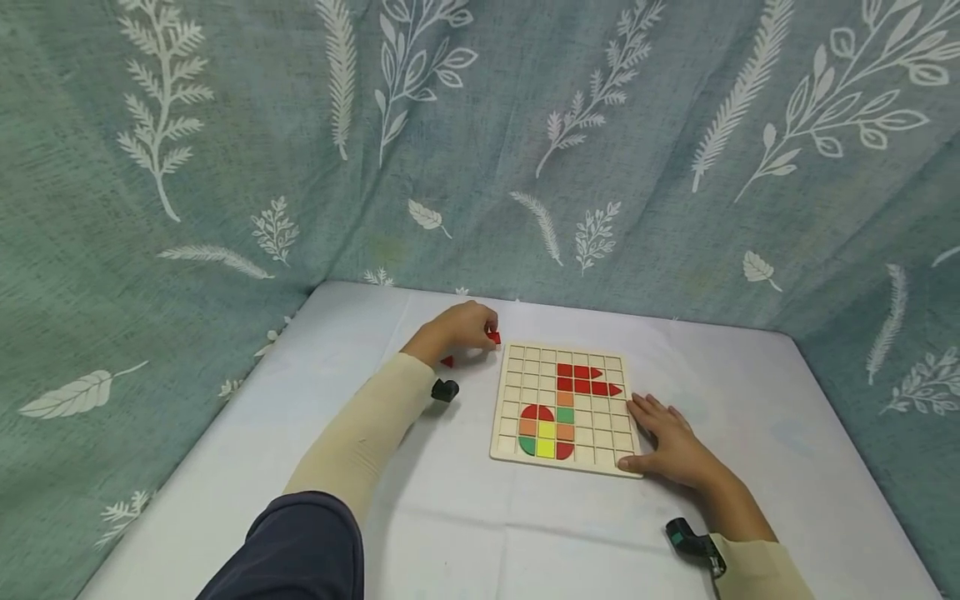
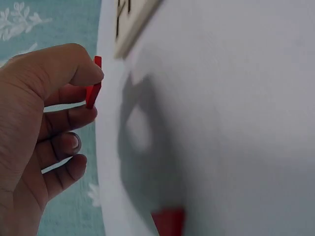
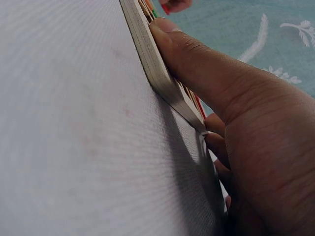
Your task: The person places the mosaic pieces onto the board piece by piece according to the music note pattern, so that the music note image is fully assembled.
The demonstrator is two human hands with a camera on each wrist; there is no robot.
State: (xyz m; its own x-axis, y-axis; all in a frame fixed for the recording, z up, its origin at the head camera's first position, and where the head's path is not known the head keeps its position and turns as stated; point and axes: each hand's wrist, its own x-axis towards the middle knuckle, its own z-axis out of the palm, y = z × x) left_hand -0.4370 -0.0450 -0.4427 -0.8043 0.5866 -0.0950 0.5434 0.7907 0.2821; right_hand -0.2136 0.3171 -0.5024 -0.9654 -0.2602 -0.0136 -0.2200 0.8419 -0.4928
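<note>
My left hand (image 1: 467, 325) pinches a thin red tile (image 2: 97, 81) between thumb and fingers, above the table just off the board's far left corner. The tile's full outline is partly covered by the fingers. A wooden grid board (image 1: 603, 435) lies flat, with red, orange, green and yellow tiles set in some of its squares. At the board's near right corner rests my right hand (image 1: 675, 446). Its thumb (image 3: 182, 46) lies on the board's top by the edge, and the other fingers stretch along the right side. Nothing is pinched there.
A loose red triangular piece (image 1: 447, 362) lies on the white tabletop (image 1: 450, 517), left of the board and below the left wrist. Behind the table hangs a green leaf-patterned cloth (image 1: 480, 208). Black wrist cameras (image 1: 445, 390) stick out from both sleeves near the tabletop.
</note>
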